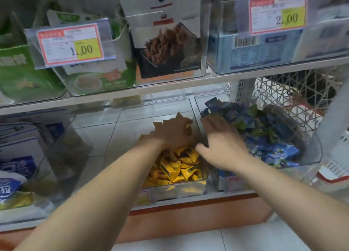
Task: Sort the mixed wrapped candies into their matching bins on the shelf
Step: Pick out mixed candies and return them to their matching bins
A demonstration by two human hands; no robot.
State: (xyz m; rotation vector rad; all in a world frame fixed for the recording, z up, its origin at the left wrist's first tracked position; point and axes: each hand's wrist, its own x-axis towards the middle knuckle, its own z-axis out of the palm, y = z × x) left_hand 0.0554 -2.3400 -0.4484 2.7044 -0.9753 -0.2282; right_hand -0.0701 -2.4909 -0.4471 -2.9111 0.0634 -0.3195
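1. Yellow candies (181, 167): small pillow-wrapped pieces heaped in the front of the clear middle bin (188, 189) on the lower shelf (188, 203). Judged light, with crinkly, slippery film and no fragility. Best pinched by a crimped end or scooped by the handful.
2. Blue candies (264, 131): piled in the right bin (311, 150), just beside the middle bin. Darker green wrappers show among them, and these are likely the strays to pull.
3. Left hand (173, 131): over the yellow heap, fingers curled round a clutch of wrappers whose serrated ends poke out above the knuckles.
4. Right hand (222, 143): palm down on the near-left edge of the blue pile, fingers straight and close together, thumb spread toward the wall between the two bins.
5. Not legible: the left hand lies in shadow, so the colour of its clutch is uncertain, probably yellow. Its fingertips are hidden, and the bin-front labels are blurred.
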